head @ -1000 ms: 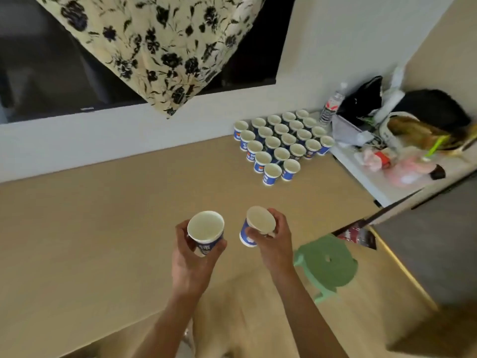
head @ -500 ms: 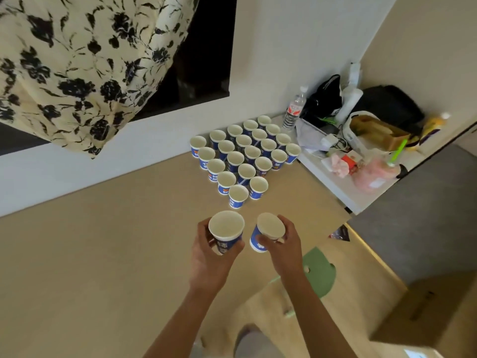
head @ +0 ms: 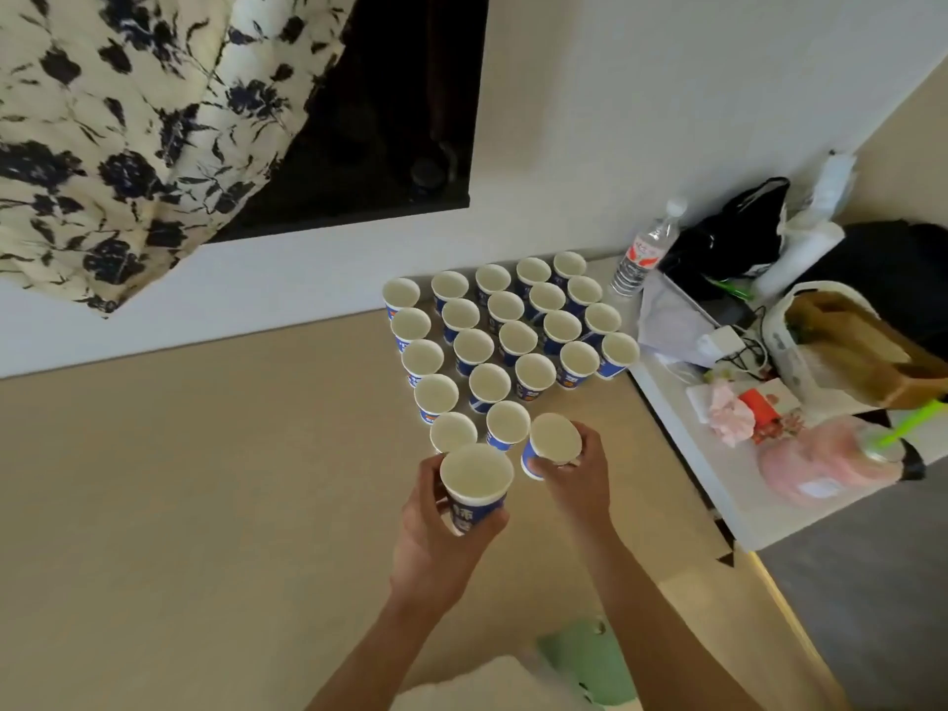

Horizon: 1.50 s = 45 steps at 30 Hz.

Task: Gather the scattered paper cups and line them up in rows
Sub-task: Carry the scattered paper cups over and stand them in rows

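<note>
Several blue-and-white paper cups (head: 505, 333) stand upright in rows on the beige table (head: 205, 479), near the wall. My left hand (head: 436, 541) grips one cup (head: 476, 484) upright, just in front of the nearest row. My right hand (head: 577, 484) holds a second cup (head: 550, 443), tilted, beside the front cup of the second row (head: 508, 424). Both held cups hang close above the table at the near end of the rows.
A white side table (head: 718, 479) at the right carries a water bottle (head: 644, 254), a black bag (head: 733, 238), a pink plastic bag (head: 821, 467) and a basket (head: 800, 351). A green stool (head: 590, 659) stands below. A flowered curtain (head: 128, 120) hangs at upper left.
Both hands have carried their cups forward to the near end of the rows; the view has moved closer to the cups.
</note>
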Tool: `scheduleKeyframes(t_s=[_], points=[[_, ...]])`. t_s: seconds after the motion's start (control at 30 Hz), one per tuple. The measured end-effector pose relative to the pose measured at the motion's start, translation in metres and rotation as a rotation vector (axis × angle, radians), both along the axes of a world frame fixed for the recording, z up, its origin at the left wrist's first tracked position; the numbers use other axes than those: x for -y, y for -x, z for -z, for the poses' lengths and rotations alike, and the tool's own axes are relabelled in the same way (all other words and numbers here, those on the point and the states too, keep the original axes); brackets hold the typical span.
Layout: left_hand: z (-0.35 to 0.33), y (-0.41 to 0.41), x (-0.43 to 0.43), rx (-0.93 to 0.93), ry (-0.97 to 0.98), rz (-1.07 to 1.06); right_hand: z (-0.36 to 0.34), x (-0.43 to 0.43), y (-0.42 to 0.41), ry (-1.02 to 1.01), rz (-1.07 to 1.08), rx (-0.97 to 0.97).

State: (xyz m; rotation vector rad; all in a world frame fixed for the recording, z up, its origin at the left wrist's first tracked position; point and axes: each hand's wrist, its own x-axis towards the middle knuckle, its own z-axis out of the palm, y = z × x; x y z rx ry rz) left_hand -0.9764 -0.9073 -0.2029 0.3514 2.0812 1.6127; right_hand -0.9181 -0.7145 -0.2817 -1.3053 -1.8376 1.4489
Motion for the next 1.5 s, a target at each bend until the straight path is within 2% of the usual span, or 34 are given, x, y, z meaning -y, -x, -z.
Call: scheduleKeyframes(t_s=[0.37, 0.7, 1.27, 1.5], points=[[0.008, -0.007, -0.076, -0.028, 0.076, -0.087, 0.056, -0.093, 0.016, -0.020, -0.166, 0.094], [0.018, -0.013, -0.078, -0.051, 0.172, -0.127, 0.090, -0.093, 0.034, -0.045, -0.216, 0.108], [0.019, -0.032, -0.078, -0.088, 0.209, -0.143, 0.099, -0.103, 0.031, -0.073, -0.196, 0.042], [0.018, -0.037, -0.082, -0.096, 0.225, -0.146, 0.092, -0.099, 0.011, -0.012, -0.156, 0.033]])
